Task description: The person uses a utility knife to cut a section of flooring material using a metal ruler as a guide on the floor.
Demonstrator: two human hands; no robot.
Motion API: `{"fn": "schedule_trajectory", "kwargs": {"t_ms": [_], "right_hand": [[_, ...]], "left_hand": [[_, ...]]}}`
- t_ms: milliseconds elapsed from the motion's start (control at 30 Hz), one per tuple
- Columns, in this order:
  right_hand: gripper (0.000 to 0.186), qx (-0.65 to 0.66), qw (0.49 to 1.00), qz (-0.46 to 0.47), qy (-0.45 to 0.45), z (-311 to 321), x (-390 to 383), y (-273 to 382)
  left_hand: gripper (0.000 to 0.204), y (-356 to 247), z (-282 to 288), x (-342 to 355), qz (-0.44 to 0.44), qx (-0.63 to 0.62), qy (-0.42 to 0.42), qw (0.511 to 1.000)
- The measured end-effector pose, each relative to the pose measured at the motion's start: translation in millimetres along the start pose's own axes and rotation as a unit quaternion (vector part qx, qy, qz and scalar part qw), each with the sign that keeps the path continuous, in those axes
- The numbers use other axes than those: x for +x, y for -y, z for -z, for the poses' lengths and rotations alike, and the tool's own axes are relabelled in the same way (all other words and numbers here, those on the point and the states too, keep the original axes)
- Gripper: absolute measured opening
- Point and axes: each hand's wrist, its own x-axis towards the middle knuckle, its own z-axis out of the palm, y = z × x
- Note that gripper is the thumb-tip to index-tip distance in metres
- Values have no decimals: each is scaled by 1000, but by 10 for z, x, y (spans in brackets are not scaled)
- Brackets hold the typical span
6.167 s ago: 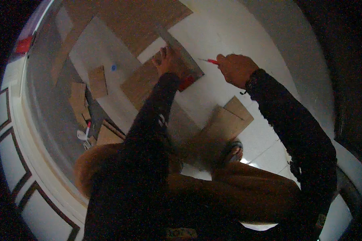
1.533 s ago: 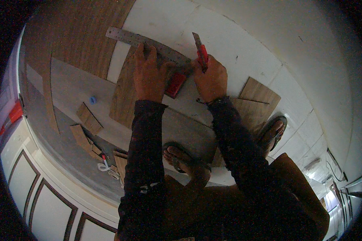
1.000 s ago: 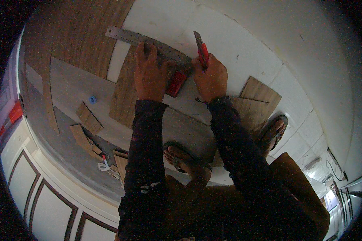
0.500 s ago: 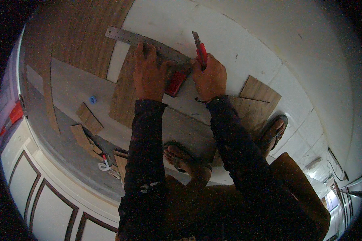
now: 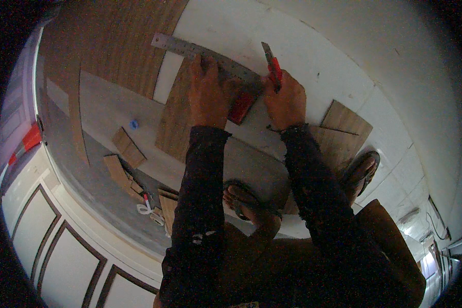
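Observation:
My left hand presses a steel try square with a red handle onto a wood-grain plank. Its fingertips rest at the perforated blade, and the thumb reaches toward the handle. Wrapped in my right hand is a red utility knife, its blade extended and pointing away from me. That hand is close beside the right end of the square's blade. Whether the knife touches the plank cannot be made out, and the palm hides part of its body.
Laid wood-grain flooring covers the far left. Cut plank pieces lie by my right foot, and more offcuts lie left, near a blue round object and a white-and-red item. A pale wall rises on the right.
The whole scene sits slightly farther right in the view. My hands, the try square and the knife keep nearly the same places relative to one another.

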Motion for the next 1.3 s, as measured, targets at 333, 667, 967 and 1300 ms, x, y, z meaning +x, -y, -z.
{"fn": "schedule_trajectory", "kwargs": {"t_ms": [333,667,967,1300], "right_hand": [[27,20,999,29,-22,-30,-1,-73],[26,0,998,43,-38,-30,14,-117],[26,0,998,51,-41,-32,32,-215],[28,-19,1000,22,-12,0,32,-96]], "left_hand": [[68,211,-219,8,-32,43,-20,998],[70,115,-226,43,-3,30,-5,1000],[72,113,-315,52,-32,41,-21,998],[69,114,-213,30,-4,12,8,1000]]}}
